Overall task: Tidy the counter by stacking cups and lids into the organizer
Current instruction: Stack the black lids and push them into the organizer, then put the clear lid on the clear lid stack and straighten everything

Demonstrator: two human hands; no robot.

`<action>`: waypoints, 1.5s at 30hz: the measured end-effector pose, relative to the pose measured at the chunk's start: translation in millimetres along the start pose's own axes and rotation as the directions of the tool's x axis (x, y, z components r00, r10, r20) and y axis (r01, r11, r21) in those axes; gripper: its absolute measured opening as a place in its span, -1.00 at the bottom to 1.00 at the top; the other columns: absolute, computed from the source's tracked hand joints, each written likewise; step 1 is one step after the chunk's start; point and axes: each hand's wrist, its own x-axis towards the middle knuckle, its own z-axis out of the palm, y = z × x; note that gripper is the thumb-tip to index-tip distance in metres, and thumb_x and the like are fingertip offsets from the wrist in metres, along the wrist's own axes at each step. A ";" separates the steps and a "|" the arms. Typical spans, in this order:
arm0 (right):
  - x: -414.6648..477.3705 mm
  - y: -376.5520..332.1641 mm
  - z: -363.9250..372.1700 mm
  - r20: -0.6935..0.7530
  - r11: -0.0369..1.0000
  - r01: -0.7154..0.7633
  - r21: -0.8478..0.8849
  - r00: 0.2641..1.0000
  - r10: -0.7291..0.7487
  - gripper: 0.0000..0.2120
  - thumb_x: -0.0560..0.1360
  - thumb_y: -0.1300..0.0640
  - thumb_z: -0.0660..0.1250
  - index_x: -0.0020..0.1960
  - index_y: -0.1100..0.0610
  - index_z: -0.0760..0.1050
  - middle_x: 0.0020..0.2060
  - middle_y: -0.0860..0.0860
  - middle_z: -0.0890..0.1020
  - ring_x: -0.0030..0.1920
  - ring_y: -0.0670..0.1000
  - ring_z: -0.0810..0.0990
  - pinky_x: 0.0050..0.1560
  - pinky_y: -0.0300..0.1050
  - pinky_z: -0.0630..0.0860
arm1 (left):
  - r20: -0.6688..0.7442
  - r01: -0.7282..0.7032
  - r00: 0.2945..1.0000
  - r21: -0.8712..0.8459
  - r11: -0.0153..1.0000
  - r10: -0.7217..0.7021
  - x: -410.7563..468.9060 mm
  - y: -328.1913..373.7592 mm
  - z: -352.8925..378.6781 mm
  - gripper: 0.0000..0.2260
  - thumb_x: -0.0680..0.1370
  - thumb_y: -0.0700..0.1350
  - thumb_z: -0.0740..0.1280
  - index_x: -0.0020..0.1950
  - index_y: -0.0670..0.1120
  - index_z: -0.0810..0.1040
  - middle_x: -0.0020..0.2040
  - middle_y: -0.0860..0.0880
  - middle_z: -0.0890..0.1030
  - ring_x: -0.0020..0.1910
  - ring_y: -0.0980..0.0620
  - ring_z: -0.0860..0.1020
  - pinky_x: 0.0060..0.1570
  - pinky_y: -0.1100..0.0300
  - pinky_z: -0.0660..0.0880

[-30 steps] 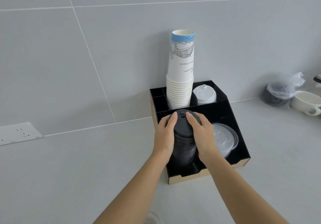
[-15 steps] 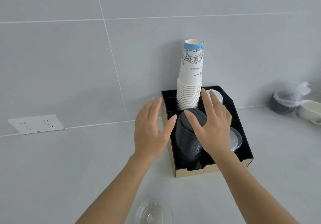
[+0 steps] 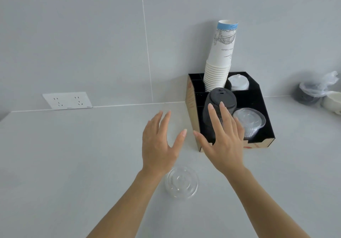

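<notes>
Left hand (image 3: 158, 145) and right hand (image 3: 224, 143) hover above the counter (image 3: 73, 164), fingers spread, holding nothing. Black lid stack (image 3: 219, 108) stands in the organizer (image 3: 191, 101), beside clear lids (image 3: 249, 121). One clear lid (image 3: 181, 182) lies on the counter near the left wrist.

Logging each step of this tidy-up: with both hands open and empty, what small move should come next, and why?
Probably lower the left hand onto the clear round plastic lid lying loose on the grey counter; the black compartmented organizer already holds matching clear lids.
</notes>
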 end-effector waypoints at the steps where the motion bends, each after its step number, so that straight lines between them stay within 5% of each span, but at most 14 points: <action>1: -8.7 -3.6 -1.3 0.013 1.000 -0.006 0.000 1.000 0.006 -0.40 0.47 -0.24 0.19 0.42 0.01 0.22 0.40 0.16 0.37 0.35 0.12 0.41 0.35 0.11 0.22 | 0.014 0.011 1.000 0.005 1.000 -0.011 -8.9 -3.2 -3.0 -0.35 0.45 0.31 0.04 0.46 0.01 0.26 0.51 -0.04 0.25 0.49 0.00 0.15 0.47 0.08 0.03; 15: -91.4 -12.6 9.5 0.406 0.984 -0.159 -0.084 0.896 0.180 -0.34 0.46 -0.34 0.02 0.38 0.07 0.28 0.38 0.15 0.39 0.24 0.15 0.48 0.30 0.06 0.18 | 0.233 0.134 0.957 0.172 0.976 -0.172 -71.1 -50.9 8.3 -0.36 0.50 0.30 0.06 0.49 -0.02 0.19 0.54 -0.03 0.17 0.52 0.01 0.08 0.49 0.09 -0.01; 18: -105.3 -10.8 22.9 0.497 0.975 -0.200 -0.099 0.839 0.223 -0.13 0.40 -0.47 -0.17 0.33 0.18 0.36 0.38 0.19 0.39 0.33 0.17 0.41 0.32 0.13 0.23 | 0.338 0.168 0.907 0.255 0.952 -0.250 -76.7 -58.9 18.9 -0.39 0.52 0.27 0.13 0.49 0.00 0.16 0.56 -0.02 0.04 0.54 0.01 -0.06 0.50 0.06 -0.08; 20: -112.8 -6.6 29.6 0.582 0.965 -0.248 -0.085 0.774 0.250 0.06 0.24 -0.58 -0.25 0.40 0.15 0.28 0.47 0.14 0.22 0.46 0.10 0.19 0.40 0.05 0.04 | 0.402 0.210 0.862 0.273 0.939 -0.309 -80.2 -59.5 26.4 -0.35 0.49 0.30 0.16 0.49 0.01 0.17 0.57 -0.03 -0.03 0.54 -0.01 -0.13 0.48 0.04 -0.13; 23: -120.6 -2.0 33.3 0.696 0.951 -0.298 -0.079 0.666 0.267 0.05 0.13 -0.52 -0.17 0.44 0.09 0.16 0.51 0.05 0.04 0.51 0.00 -0.05 0.38 -0.06 -0.16 | 0.479 0.298 0.787 0.258 0.919 -0.390 -81.9 -58.3 35.8 -0.33 0.45 0.29 0.26 0.47 0.04 0.20 0.57 -0.04 -0.11 0.53 -0.04 -0.21 0.46 0.02 -0.19; 28: -122.6 3.1 39.2 0.731 0.924 -0.382 -0.004 0.629 0.264 -0.08 0.16 -0.43 0.04 0.38 0.08 0.26 0.47 -0.02 0.16 0.49 -0.03 0.01 0.39 -0.07 -0.17 | 0.486 0.473 0.714 0.197 0.859 -0.504 -75.6 -50.0 42.2 -0.32 0.38 0.12 0.45 0.41 -0.01 0.28 0.56 -0.06 -0.11 0.52 -0.05 -0.22 0.45 0.02 -0.17; 31: -123.4 2.4 40.5 0.729 0.894 -0.446 0.055 0.629 0.269 -0.12 0.14 -0.39 0.16 0.33 0.10 0.31 0.41 -0.05 0.25 0.45 -0.07 0.10 0.41 -0.06 -0.13 | 0.489 0.561 0.671 0.156 0.813 -0.557 -70.4 -45.9 45.6 -0.32 0.32 0.02 0.52 0.34 -0.05 0.29 0.53 -0.06 0.03 0.52 -0.04 -0.12 0.45 0.08 -0.06; 34: -122.3 3.3 38.7 0.724 0.853 -0.508 0.117 0.631 0.277 -0.13 0.11 -0.37 0.17 0.30 0.09 0.28 0.27 -0.09 0.37 0.39 -0.08 0.20 0.38 -0.11 -0.11 | 0.465 0.559 0.699 0.118 0.821 -0.543 -70.4 -41.4 45.9 -0.32 0.27 -0.04 0.56 0.28 -0.08 0.30 0.25 0.00 0.30 0.36 -0.01 0.19 0.26 0.22 0.14; 38: -119.5 0.1 31.4 0.726 0.783 -0.585 0.211 0.630 0.276 -0.27 0.18 -0.25 0.26 0.26 0.08 0.29 0.04 -0.16 0.42 0.22 -0.07 0.37 0.15 -0.27 0.01 | 0.535 0.593 0.676 0.013 0.805 -0.506 -72.2 -38.6 42.6 -0.36 0.32 -0.06 0.53 0.27 -0.05 0.25 0.16 -0.04 0.41 0.16 -0.05 0.41 0.07 0.15 0.41; 41: -118.7 -0.2 27.6 0.727 0.706 -0.658 0.262 0.616 0.303 -0.41 0.32 0.01 0.47 0.26 0.05 0.30 0.05 -0.09 0.46 0.09 -0.04 0.43 0.17 -0.18 0.24 | 0.528 0.553 0.720 -0.043 0.832 -0.451 -71.2 -37.0 38.5 -0.52 0.40 -0.11 0.46 0.21 -0.05 0.29 0.09 -0.05 0.48 0.05 -0.02 0.50 -0.14 0.24 0.43; 45: -111.4 1.2 22.4 0.715 0.603 -0.735 0.311 0.599 0.361 -0.38 0.33 0.20 0.47 0.31 0.04 0.30 0.10 0.01 0.46 -0.09 -0.01 0.51 -0.10 -0.26 0.42 | 0.525 0.544 0.742 -0.108 0.832 -0.416 -66.7 -36.5 33.0 -0.70 0.48 -0.24 0.33 0.14 0.02 0.38 0.05 0.00 0.53 -0.09 -0.01 0.56 -0.02 -0.03 0.56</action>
